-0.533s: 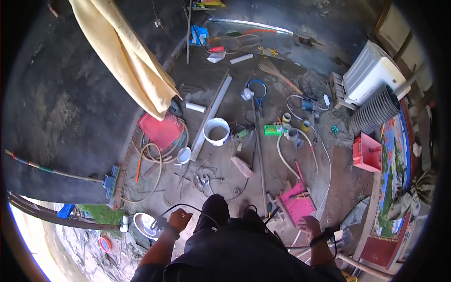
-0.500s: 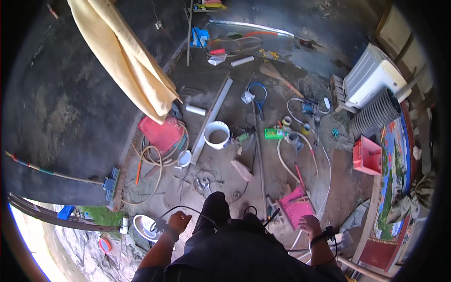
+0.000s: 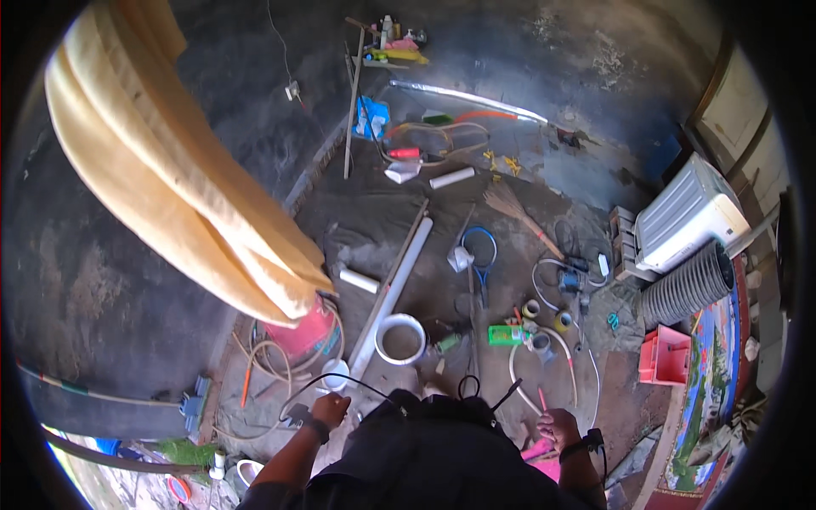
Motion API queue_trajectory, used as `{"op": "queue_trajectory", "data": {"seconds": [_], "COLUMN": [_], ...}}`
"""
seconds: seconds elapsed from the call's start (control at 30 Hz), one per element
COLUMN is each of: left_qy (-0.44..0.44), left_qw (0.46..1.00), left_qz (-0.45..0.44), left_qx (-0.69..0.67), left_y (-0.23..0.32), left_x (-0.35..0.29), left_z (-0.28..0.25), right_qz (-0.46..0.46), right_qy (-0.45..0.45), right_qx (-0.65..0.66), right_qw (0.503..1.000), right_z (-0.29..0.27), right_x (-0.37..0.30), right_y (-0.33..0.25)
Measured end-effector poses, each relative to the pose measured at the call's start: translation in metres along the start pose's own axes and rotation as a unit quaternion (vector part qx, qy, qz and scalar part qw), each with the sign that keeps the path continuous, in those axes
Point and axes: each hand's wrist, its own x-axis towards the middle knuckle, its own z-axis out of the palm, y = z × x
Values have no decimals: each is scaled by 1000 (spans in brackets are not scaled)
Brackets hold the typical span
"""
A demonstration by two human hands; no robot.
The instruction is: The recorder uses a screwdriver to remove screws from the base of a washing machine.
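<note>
My left hand [image 3: 329, 410] hangs at my left side with its fingers curled in and nothing visible in it. On the floor beyond it stands a small white tub [image 3: 336, 374]. My right hand [image 3: 558, 427] hangs at my right side, fingers loosely curled, also without anything visible in it. Just past its fingers a red stick [image 3: 542, 398] shows on the floor, and a pink dustpan-like piece [image 3: 537, 449] lies below, partly covered by the hand. Both wrists wear dark bands, and a black cable [image 3: 357, 381] arches from the left wrist toward my body.
A white bucket [image 3: 400, 318] holding grey stuff stands ahead, beside a long white pipe [image 3: 399, 289]. A cream cloth [image 3: 178, 187] hangs at the left over a red board [image 3: 299, 331]. Hoses, a broom [image 3: 520, 217] and a green box [image 3: 505, 335] litter the floor. A red crate [image 3: 665, 355] stands right.
My view has shifted forward and tilted up, so floor things sit lower and the cloth looks larger. My right hand now overlaps the spot by the red stick, its fingers more curled.
</note>
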Motion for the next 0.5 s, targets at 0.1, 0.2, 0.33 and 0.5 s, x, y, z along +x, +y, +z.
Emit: {"op": "queue_trajectory", "data": {"seconds": [0.1, 0.2, 0.33, 0.5], "left_qy": [35, 37, 26, -15], "left_qw": [999, 997, 998, 1000], "left_qz": [-12, -25, -29, -18], "left_qx": [-31, -66, -54, 4], "left_y": [30, 52, 44, 35], "left_x": [51, 105, 161, 220], "left_z": [-45, -80, -85, -69], "right_qz": [-1, -26, -43, 2], "right_qy": [7, -128, -61, -84], "right_qx": [-12, 16, -29, -124], "right_qw": [1000, 991, 997, 989], "right_z": [40, 42, 78, 144], "right_x": [12, 55, 97, 156], "right_y": [-53, -80, -139, -243]}}
